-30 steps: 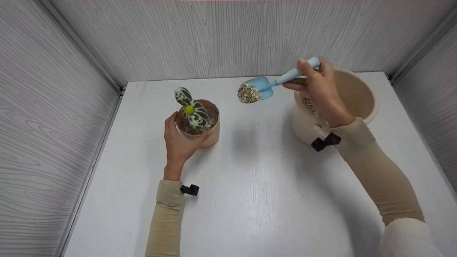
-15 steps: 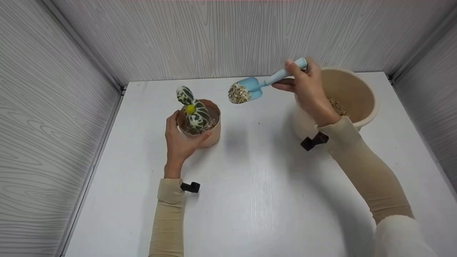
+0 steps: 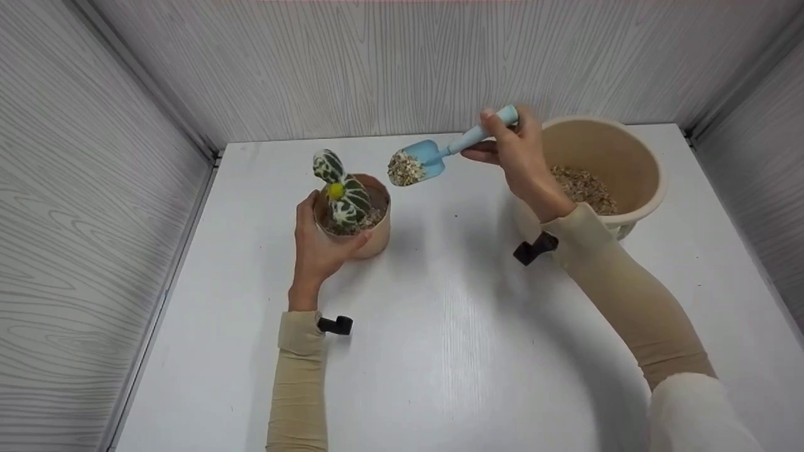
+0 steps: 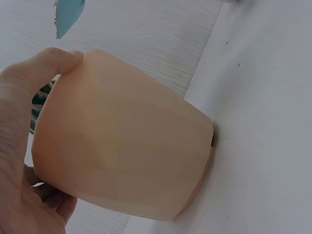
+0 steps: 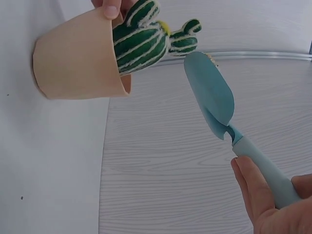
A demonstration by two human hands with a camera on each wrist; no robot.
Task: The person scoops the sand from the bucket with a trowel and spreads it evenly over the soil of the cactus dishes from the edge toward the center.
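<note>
A small peach pot (image 3: 364, 220) stands on the white table (image 3: 440, 326) with a green-and-white cactus (image 3: 342, 188) and gravel in it. My left hand (image 3: 317, 242) grips the pot's near side; its thumb (image 4: 53, 63) lies on the rim of the pot (image 4: 126, 151). My right hand (image 3: 518, 157) grips the handle of a light blue trowel (image 3: 440, 154), whose scoop carries gravel (image 3: 403, 169) just right of the pot and above it. The right wrist view shows the trowel (image 5: 214, 100) close to the cactus (image 5: 146, 39) and pot (image 5: 78, 56).
A large cream bucket (image 3: 641, 157) with gravel (image 3: 581, 188) in its bottom stands at the back right of the table, behind my right forearm. Grey wood-grain walls (image 3: 402, 69) close in the table at the back and both sides.
My right hand has carried the loaded trowel leftward from the bucket to beside the cactus pot. The left hand has kept its hold on the pot.
</note>
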